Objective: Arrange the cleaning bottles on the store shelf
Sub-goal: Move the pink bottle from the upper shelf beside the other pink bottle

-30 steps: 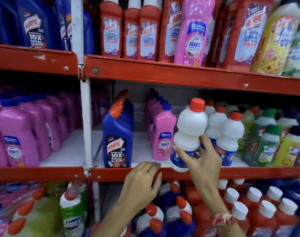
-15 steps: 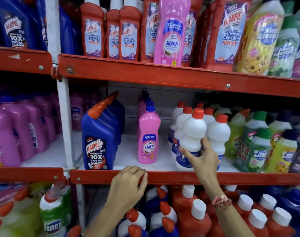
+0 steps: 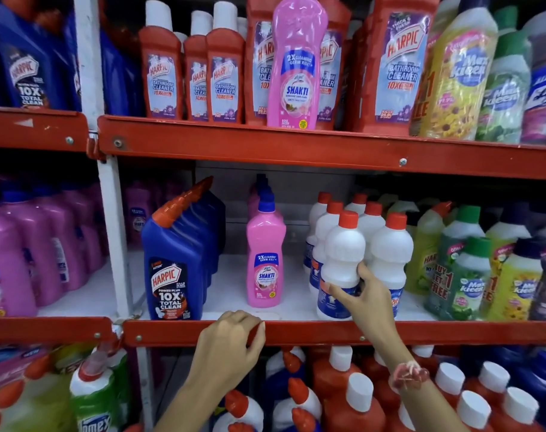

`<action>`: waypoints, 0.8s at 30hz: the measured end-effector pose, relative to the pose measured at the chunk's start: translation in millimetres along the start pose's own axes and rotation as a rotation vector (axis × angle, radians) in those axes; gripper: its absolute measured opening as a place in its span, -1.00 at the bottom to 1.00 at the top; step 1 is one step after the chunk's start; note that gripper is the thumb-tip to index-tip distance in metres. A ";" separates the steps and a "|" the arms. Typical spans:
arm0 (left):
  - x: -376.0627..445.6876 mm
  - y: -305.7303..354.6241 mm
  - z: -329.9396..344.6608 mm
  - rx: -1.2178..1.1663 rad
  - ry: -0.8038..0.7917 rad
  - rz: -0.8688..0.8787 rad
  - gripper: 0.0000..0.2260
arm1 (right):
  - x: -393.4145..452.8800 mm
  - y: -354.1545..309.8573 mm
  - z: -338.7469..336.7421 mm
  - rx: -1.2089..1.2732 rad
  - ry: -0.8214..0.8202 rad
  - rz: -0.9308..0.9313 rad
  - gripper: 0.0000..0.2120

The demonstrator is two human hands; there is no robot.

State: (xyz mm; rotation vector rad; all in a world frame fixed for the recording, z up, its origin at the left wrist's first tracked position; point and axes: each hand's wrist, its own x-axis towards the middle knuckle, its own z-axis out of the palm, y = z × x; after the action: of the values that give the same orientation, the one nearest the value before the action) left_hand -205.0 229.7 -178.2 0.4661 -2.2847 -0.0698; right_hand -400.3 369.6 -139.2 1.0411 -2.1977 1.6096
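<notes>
Under my right hand, wrapped around its lower body, the white bottle stands at the front of its row, seemingly placed; only letting go remains. My left hand, curled loosely, rests on the shelf edge, holding nothing.

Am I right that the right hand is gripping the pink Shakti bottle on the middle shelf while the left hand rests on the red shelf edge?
Not quite. In the head view the right hand grips a white bottle with a red cap, not the pink Shakti bottle, which stands untouched. The left hand does rest on the red shelf edge.
</notes>
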 end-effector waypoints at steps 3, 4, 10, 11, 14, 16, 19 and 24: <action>7.8 0.5 -6.6 -0.018 0.036 0.012 -0.90 | -0.5 -12.3 -3.5 -0.002 0.059 -0.010 -0.53; 12.5 0.7 -10.9 -0.025 0.067 0.024 -0.87 | -1.3 -20.3 -5.0 0.018 0.127 -0.019 -0.48; 73.2 8.1 -59.7 0.030 0.462 0.277 -0.75 | 15.2 -111.4 -24.5 0.105 0.615 -0.492 -0.65; 86.0 9.7 -70.1 0.046 0.530 0.309 -0.73 | 24.6 -128.1 -27.8 0.096 0.643 -0.560 -0.68; 117.6 10.3 -96.3 0.086 0.629 0.350 -0.67 | 54.6 -173.7 -31.9 0.072 0.651 -0.619 -0.66; 130.4 6.5 -106.1 0.120 0.628 0.330 -0.64 | 73.4 -196.1 -29.0 0.013 0.594 -0.574 -0.58; 137.1 -0.4 -109.4 0.181 0.600 0.278 -0.62 | 93.0 -216.1 -14.0 -0.139 0.489 -0.507 -0.41; 134.8 -11.8 -105.5 0.207 0.552 0.261 -0.60 | 122.2 -247.7 9.2 -0.275 0.431 -0.378 -0.06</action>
State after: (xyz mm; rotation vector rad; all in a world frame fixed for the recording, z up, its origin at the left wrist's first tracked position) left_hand -209.5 181.3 -13.6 0.2458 -1.7921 0.3846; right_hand -324.5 275.1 109.2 0.8651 -1.7479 1.1903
